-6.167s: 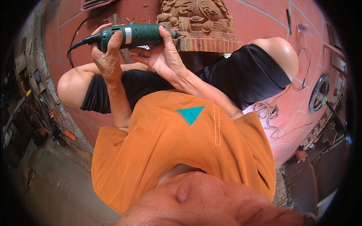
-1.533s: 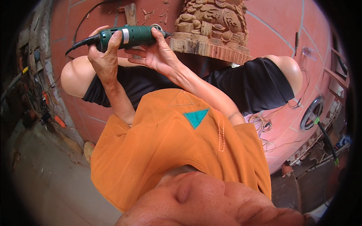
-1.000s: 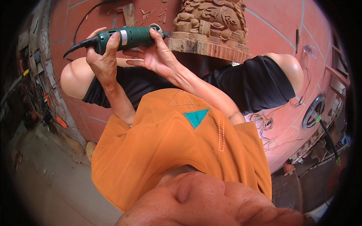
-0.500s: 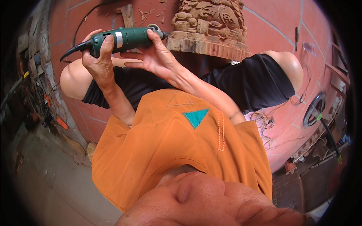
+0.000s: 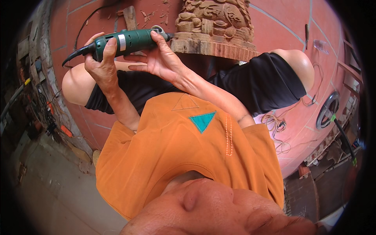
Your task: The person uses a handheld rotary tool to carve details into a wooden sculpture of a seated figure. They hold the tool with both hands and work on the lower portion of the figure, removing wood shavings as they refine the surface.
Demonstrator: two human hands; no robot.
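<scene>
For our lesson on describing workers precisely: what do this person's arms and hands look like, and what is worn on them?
Both hands are bare: the left hand and right hand wear no gloves, rings or watch that show. The forearms are uncovered. Short orange sleeves of a T-shirt end above the elbows; the shirt has a teal triangle patch.

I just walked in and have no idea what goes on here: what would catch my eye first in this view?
First, the green power tool at upper left, gripped by the left hand at its rear and steadied by the right hand near its nose. Its tip meets the carved wooden block at top centre, above the person's knees. Below, an orange shirt fills the middle.
</scene>
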